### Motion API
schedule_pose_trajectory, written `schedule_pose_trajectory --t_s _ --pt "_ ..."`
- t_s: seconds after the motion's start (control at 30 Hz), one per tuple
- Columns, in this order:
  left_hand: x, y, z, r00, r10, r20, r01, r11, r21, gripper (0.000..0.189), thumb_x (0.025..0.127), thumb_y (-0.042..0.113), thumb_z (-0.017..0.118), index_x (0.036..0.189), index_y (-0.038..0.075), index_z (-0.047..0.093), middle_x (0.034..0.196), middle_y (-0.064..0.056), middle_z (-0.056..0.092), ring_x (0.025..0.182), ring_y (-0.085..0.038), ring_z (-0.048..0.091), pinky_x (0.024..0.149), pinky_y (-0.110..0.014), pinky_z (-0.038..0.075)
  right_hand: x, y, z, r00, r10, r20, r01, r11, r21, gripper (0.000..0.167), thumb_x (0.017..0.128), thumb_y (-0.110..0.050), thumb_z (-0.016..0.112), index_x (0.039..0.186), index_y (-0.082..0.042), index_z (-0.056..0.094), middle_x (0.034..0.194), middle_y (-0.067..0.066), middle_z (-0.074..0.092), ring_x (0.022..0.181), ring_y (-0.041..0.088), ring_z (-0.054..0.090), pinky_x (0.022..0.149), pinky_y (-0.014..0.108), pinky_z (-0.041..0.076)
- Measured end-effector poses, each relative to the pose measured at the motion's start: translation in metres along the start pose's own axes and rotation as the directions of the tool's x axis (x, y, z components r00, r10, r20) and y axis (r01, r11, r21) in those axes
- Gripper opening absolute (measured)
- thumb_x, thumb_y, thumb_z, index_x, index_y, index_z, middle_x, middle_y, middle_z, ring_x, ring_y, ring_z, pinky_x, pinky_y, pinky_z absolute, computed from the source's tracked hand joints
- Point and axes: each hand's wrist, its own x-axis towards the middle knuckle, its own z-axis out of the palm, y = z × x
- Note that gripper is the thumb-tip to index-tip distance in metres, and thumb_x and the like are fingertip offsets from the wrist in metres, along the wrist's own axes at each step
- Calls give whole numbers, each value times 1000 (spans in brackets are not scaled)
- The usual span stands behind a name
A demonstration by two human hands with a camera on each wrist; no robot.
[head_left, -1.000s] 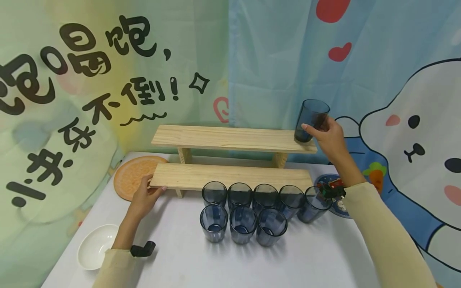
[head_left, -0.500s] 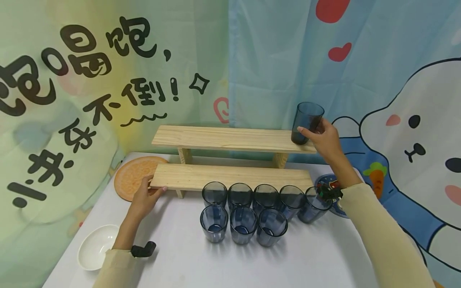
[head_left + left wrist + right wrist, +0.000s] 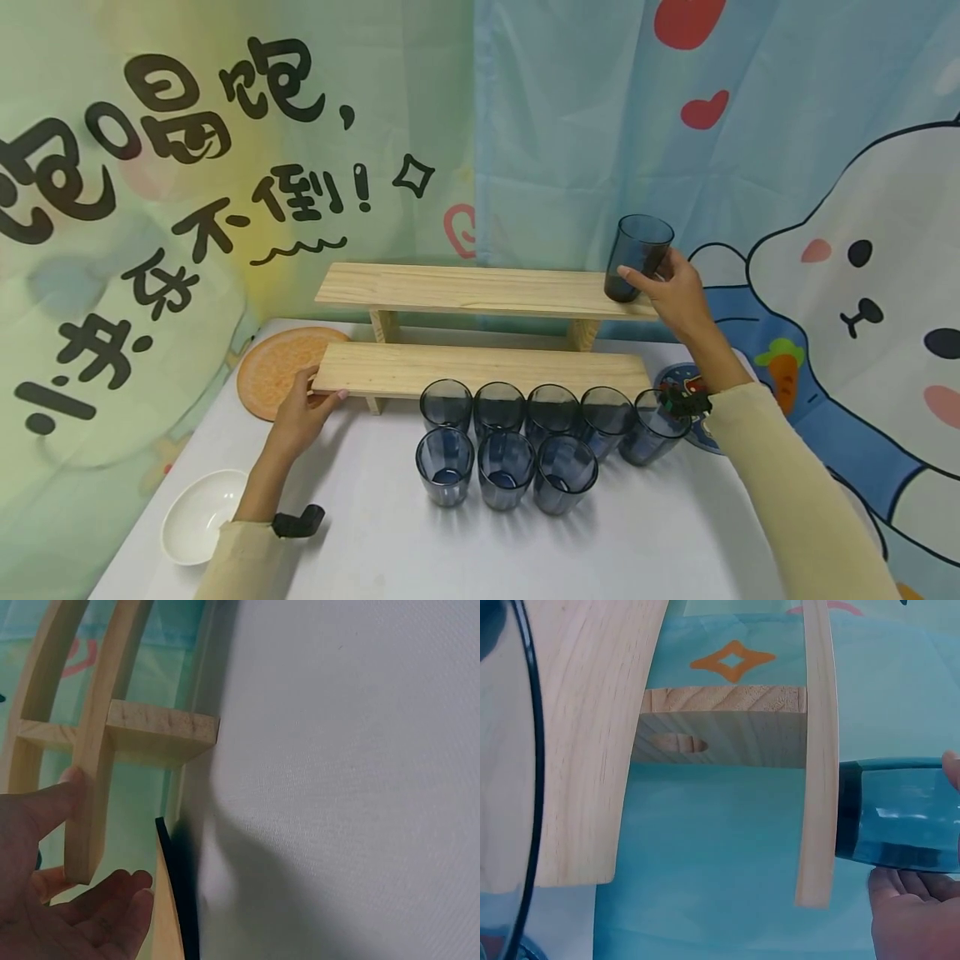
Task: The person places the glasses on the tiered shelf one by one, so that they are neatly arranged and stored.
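**Right hand (image 3: pixel 678 292) grips a blue glass (image 3: pixel 637 258) at the right end of the upper shelf (image 3: pixel 465 287)**

The right fingers are clamped round the lower part of the glass, thumb on its near side. The right wrist view, turned sideways, shows what the head view hides: the base meeting the top of the shelf, with fingers and thumb on opposite sides of the wall. It also reveals an oval slot in the wooden support (image 3: pixel 720 735) and, close to the lens, the curved rim of another glass.

The left fingers pinch the left end of the lower shelf (image 3: pixel 480 371). In the left wrist view, the thumb lies on the near edge, one finger passes behind the board's end, and the others extend past it.

The right arm reaches far forward, its hand angled left; the left hand (image 3: pixel 300 417) sits lower and nearer, its forearm rising from the near left.

Just before the lower shelf, eight more blue glasses (image 3: pixel 504 471) stand on the table (image 3: pixel 375 542), five in the far row, three in the near. An orange disc (image 3: pixel 285 367) lies beyond the left hand, a white bowl (image 3: pixel 202 517) stands beside the left forearm, and a dark blue round mat (image 3: pixel 708 433) lies partly hidden at right.
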Motion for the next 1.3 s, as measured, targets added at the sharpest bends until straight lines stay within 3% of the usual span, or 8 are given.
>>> schedule_pose_trajectory --t_s 0.23,0.33,0.43,0.53,0.73,0.83,1.1,1.3 --pt "-1 1 1 1000 0 1 0 1000 -4 75 107 29 65 161 -1 23 152 -39 45 137 -53 54 110 -61 49 -7 -1 -12 999 1 49 0 1000 -15 90 99 -47 73 164 -4 27 171 22 26 160 39 25 130 52 25" --pt "-2 2 2 1000 -3 1 3 1000 -6 75 107 29 65 161 -1 23 153 -38 44 138 -52 53 110 -61 49 -18 -1 -22 998 5 55 -4 1000 -12 96 101 -45 71 169 -7 15 174 19 22 161 37 24 131 49 22" --pt "-2 2 2 1000 -2 1 2 1000 -9 74 107 28 65 161 0 23 154 -38 42 138 -52 53 111 -60 48 -33 0 -31 999 3 40 -1 999 -36 94 102 -43 69 170 -8 13 174 17 24 160 35 27 130 47 24" --pt "-2 2 2 1000 -2 2 2 1000 -12 74 108 28 65 161 0 23 156 -38 40 139 -52 52 112 -60 47 -52 0 -37 1000 -8 23 10 996 -87 89 104 -42 68 169 -7 18 171 19 30 157 36 34 127 41 30" --pt "-1 2 1 1000 -4 2 4 1000 -8 75 108 29 65 161 0 22 158 -39 37 140 -53 51 112 -61 46 -104 -5 -40 999 -35 6 36 992 -122 78 105 -35 68 165 -4 30 164 22 43 150 41 43 112 11 38" --pt "-2 2 1 1000 -2 -1 2 1000 -9 74 108 28 65 161 -1 22 158 -39 36 139 -53 51 112 -61 46 -133 -10 -33 999 -42 0 42 993 -109 74 104 -31 71 163 -4 35 160 24 47 148 40 47 105 7 41" --pt "-2 2 2 1000 3 -1 -3 1000 -5 74 108 27 64 161 -1 22 156 -39 39 139 -53 52 112 -61 47 -208 -18 -2 994 -86 60 84 996 29 67 99 -12 76 155 2 44 154 26 52 135 -6 54 104 8 43" --pt "-1 1 2 1000 11 -4 -11 1000 1 75 108 29 64 161 -1 22 156 -40 39 138 -53 52 112 -62 46 -249 -10 29 989 37 143 -52 993 103 73 96 -18 81 155 1 44 155 21 52 130 -16 49 108 8 41"
